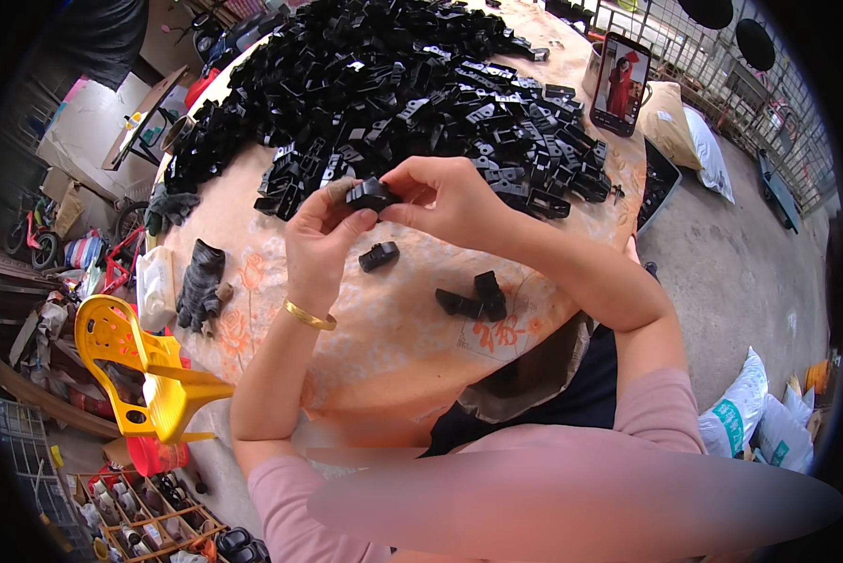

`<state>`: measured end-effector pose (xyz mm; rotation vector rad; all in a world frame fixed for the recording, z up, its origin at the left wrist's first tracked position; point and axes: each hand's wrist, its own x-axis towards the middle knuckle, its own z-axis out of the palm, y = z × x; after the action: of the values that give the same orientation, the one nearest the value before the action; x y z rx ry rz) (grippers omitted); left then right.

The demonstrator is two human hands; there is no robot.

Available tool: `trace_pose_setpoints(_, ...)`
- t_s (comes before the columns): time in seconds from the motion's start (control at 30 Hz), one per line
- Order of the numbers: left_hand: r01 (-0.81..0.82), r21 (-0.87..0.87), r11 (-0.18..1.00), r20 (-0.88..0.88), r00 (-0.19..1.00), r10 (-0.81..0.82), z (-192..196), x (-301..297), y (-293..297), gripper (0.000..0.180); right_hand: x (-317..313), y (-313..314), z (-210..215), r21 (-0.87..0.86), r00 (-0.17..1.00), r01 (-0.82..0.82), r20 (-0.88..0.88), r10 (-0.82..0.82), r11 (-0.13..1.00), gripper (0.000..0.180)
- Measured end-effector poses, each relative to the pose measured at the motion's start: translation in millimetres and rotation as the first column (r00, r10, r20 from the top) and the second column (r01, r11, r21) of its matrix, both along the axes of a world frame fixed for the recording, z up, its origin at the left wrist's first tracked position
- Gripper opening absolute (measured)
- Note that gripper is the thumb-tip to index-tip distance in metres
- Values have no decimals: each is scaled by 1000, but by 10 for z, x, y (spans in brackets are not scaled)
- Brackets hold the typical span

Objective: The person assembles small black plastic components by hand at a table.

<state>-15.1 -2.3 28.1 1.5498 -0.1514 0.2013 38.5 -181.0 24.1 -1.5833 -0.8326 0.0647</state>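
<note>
Pinching a black part (372, 195), small, blocky, faintly glossy

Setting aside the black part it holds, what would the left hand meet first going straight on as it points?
Most likely the pile of black parts, just ahead of the left hand; height above the table is unclear, so it might pass over.

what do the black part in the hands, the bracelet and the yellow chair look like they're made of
The black part: probably plastic, semi-gloss, from its even colour and soft highlights. The bracelet: likely metal, gold-coloured and polished, from its glints; solid or plated can't be told. The yellow chair: likely smooth plastic, judging by its moulded-looking, cut-out back.
</note>
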Motion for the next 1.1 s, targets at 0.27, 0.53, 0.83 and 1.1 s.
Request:
trace_pose_setpoints(0.27, 34, -150, 988, 48, 999, -27, -4, -40, -138, 51, -59, 58, -58, 21, 932, 175, 318, -173, 984, 32)
trace_pose_setpoints(0.53, 95, -82, 992, 20, 995, -94, 80, -96, -45, 46, 17, 27, 12, -204, 998, -24, -63, 11, 979, 41)
trace_pose_setpoints(0.83, 477, 667, 572, -223, 861, -458, 225, -246, -127, 51, 603, -347, 27, -69, 943, 281, 203, -262, 957, 20)
trace_pose_setpoints(1.1, -164, 934, 317, 260, 921, -290, 58, -103, 69, 32, 359, -111, -149, -500, 685, 577, 727, -50, 646, 46)
